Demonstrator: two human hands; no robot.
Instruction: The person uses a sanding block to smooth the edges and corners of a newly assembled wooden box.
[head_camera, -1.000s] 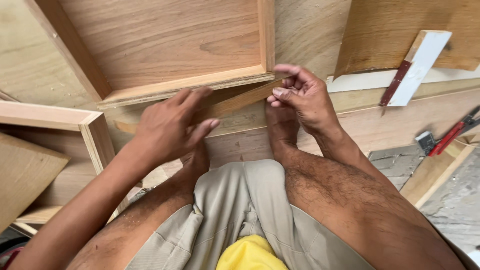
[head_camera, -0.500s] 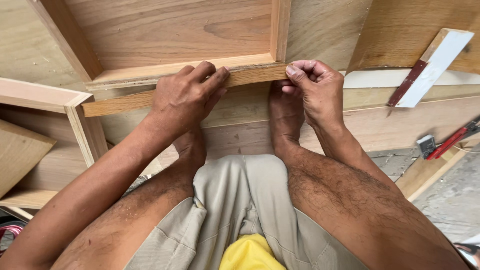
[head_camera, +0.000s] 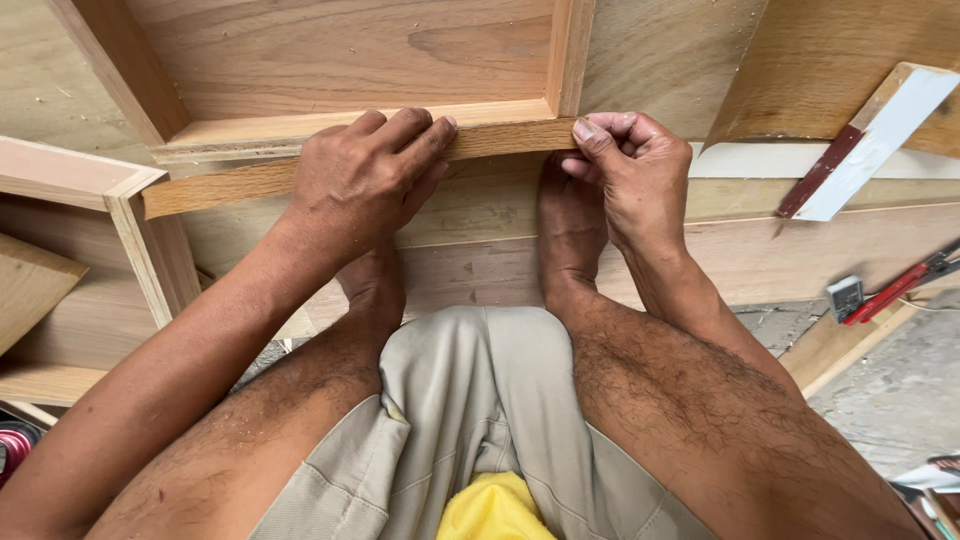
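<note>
Head view, looking straight down over the person's knees: both hands are on a thin wooden strip (head_camera: 250, 182) that lies along the near edge of a shallow wooden frame (head_camera: 340, 125) on the floor. The left hand (head_camera: 360, 180) lies flat over the strip's middle, fingers curled over its top edge and pressing it against the frame's front rail, palm down on the wood. The right hand (head_camera: 630, 165) has closed on the strip's right end, thumb and bent fingers pinching it just below the frame's right corner post. The strip runs slightly tilted, its left end sticking out past the frame's left corner and sitting a little lower than the rail. Whether it touches the rail all along I cannot tell, since the hands cover the joint.

Both bare feet rest on plywood sheets (head_camera: 480, 270) just behind the hands. To the left sits another mitred wooden frame (head_camera: 130, 230). To the right, well apart from the hands, lie a white board with a dark red edge (head_camera: 870, 135), a red-handled tool (head_camera: 900, 285) and a small grey block (head_camera: 845, 297) beside it.
</note>
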